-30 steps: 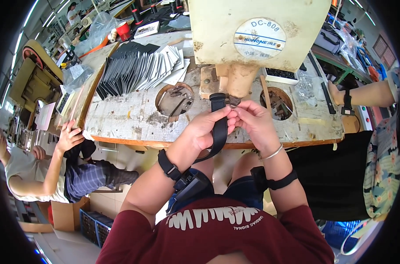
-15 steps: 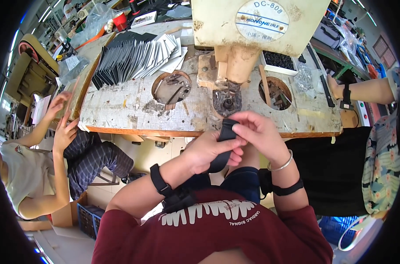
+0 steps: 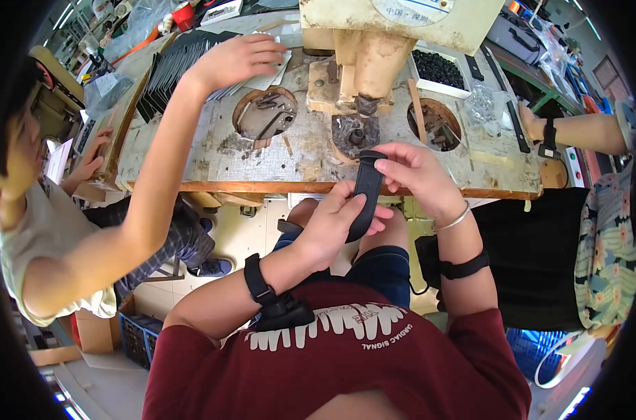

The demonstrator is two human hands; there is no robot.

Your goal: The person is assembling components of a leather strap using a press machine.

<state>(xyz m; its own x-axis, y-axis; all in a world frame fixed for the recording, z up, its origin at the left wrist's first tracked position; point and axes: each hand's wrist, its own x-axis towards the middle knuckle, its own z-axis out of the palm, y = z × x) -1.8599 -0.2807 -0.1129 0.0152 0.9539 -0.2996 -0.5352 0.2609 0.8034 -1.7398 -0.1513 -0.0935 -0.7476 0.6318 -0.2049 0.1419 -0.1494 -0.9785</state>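
Note:
A black strap [image 3: 367,187], curved at its lower end, is held up in front of the bench's near edge. My left hand [image 3: 330,222] wraps around its lower half, with the thumb lying on its face. Higher up, my right hand [image 3: 417,175] pinches the strap's top end between thumb and fingers. Just beyond this end are the round lower die [image 3: 356,136] and the dark punch [image 3: 365,105] of a cream press machine [image 3: 377,52]. A gap separates punch and die.
A co-worker's hand [image 3: 239,61] reaches over stacked black and white flat pieces [image 3: 167,84] at left. Tools lie inside a round bench hole [image 3: 265,115]; another hole [image 3: 437,122] is at right. A white box [image 3: 440,70] holds small black parts. Another person's forearm [image 3: 587,133] rests at right.
The strap has tilted more upright and its top end has come nearer the die, both hands still on it. The co-worker at left has swung an arm over the stack.

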